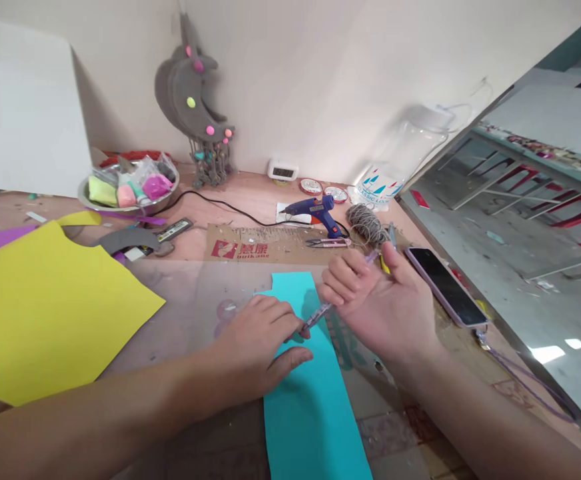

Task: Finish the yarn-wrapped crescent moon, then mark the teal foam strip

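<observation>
My right hand (370, 290) is turned palm up, with its fingers curled around a slim, see-through purplish pen (318, 315). The pen slants down to the left, and its lower end meets the fingertips of my left hand (270, 337). That hand rests over a turquoise sheet (315, 427), its thumb held apart from the fingers; whether the fingertips grip the pen's end is hard to see. The long turquoise sheet has a notched upper left corner and lies flat beneath both hands.
Left lies a yellow sheet (55, 307); behind it stands a metal bowl (125, 210) of coloured clay packs. A blue glue gun (315, 212), snips (328, 243), grey yarn (365, 223) and a clear bottle (395, 157) line the back. A phone (445, 283) lies by the right edge.
</observation>
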A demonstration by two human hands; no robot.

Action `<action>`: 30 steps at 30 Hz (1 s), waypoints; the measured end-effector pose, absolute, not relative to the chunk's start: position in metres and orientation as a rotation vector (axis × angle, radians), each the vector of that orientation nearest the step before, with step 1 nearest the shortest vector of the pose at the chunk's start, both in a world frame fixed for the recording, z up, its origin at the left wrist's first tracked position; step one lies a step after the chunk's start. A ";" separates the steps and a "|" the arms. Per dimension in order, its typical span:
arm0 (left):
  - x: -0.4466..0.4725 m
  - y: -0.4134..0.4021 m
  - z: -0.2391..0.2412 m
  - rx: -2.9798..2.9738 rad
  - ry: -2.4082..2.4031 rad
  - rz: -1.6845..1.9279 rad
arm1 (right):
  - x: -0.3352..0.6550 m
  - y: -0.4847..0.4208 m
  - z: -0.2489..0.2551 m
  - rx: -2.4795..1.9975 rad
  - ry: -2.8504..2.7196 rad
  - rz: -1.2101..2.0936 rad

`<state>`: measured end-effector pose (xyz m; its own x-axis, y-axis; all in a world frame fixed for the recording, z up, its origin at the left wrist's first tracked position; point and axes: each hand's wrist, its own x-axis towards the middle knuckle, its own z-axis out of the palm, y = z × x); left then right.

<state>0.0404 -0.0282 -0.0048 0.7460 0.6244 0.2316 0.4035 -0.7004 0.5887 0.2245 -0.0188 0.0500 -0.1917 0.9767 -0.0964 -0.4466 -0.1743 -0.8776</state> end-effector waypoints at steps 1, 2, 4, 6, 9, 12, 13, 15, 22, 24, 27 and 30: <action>0.040 -0.028 -0.005 2.431 0.762 0.583 | 0.226 -0.018 0.050 -0.842 -0.860 1.631; 0.040 -0.029 -0.006 2.438 0.745 0.596 | 0.227 -0.018 0.049 -0.827 -0.835 1.642; 0.039 -0.028 -0.007 2.459 0.694 0.638 | 0.228 -0.019 0.048 -0.782 -0.768 1.665; 0.039 -0.027 -0.009 2.466 0.634 0.691 | 0.229 -0.020 0.046 -0.731 -0.685 1.692; 0.039 -0.026 -0.010 2.450 0.595 0.715 | 0.229 -0.022 0.044 -0.680 -0.600 1.733; 0.039 -0.024 -0.009 2.444 0.602 0.728 | 0.229 -0.021 0.042 -0.665 -0.592 1.742; 0.039 -0.024 -0.009 2.446 0.609 0.736 | 0.229 -0.021 0.041 -0.665 -0.601 1.739; 0.040 -0.023 -0.008 2.452 0.607 0.747 | 0.229 -0.020 0.039 -0.671 -0.621 1.732; 0.041 -0.023 -0.011 2.439 0.604 0.796 | 0.230 -0.020 0.037 -0.697 -0.637 1.719; 0.041 -0.023 -0.011 2.434 0.607 0.798 | 0.229 -0.020 0.038 -0.707 -0.613 1.715; 0.041 -0.023 -0.011 2.439 0.625 0.783 | 0.229 -0.019 0.036 -0.711 -0.614 1.704; 0.041 -0.023 -0.010 2.451 0.627 0.763 | 0.230 -0.018 0.034 -0.702 -0.663 1.697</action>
